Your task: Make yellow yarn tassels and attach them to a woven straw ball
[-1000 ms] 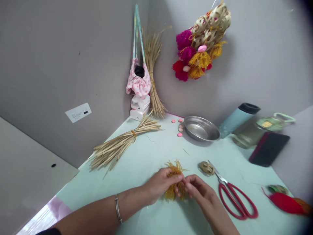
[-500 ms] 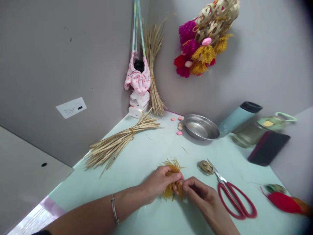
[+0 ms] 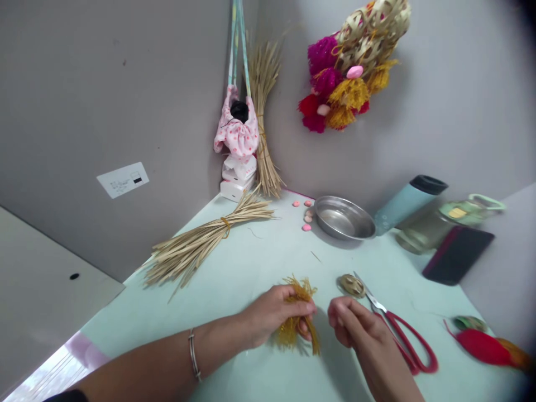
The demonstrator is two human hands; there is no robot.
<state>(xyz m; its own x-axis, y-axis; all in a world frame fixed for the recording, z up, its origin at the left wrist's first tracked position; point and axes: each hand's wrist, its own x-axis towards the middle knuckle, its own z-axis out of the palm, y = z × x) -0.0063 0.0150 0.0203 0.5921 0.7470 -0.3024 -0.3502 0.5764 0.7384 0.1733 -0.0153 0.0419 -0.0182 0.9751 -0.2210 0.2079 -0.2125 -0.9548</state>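
Note:
My left hand (image 3: 278, 312) grips a mustard-yellow yarn tassel (image 3: 288, 333) just above the pale table. Loose strands stick out above and below its closed fingers. A short way to the right is my right hand (image 3: 360, 329), its thumb and fingertips pinched together. Whatever lies in that pinch, if anything, is too small to make out. Behind the right hand lie red-handled scissors (image 3: 412, 340), partly covered by it, with the blades pointing away. A small woven straw ball (image 3: 352, 285) sits by the blade tips.
A tied straw bundle (image 3: 209, 240) lies at the left. Toward the back are a metal bowl (image 3: 345, 218) and several pink beads (image 3: 307, 227). A blue tumbler (image 3: 410, 204), a green bottle (image 3: 435, 226) and a phone (image 3: 458, 254) stand right. Red yarn (image 3: 481, 346) lies at the far right.
My right hand has moved away from the tassel to the right, its fingers now pinched together. The left hand keeps its hold, and the tassel's lower strands hang slightly differently.

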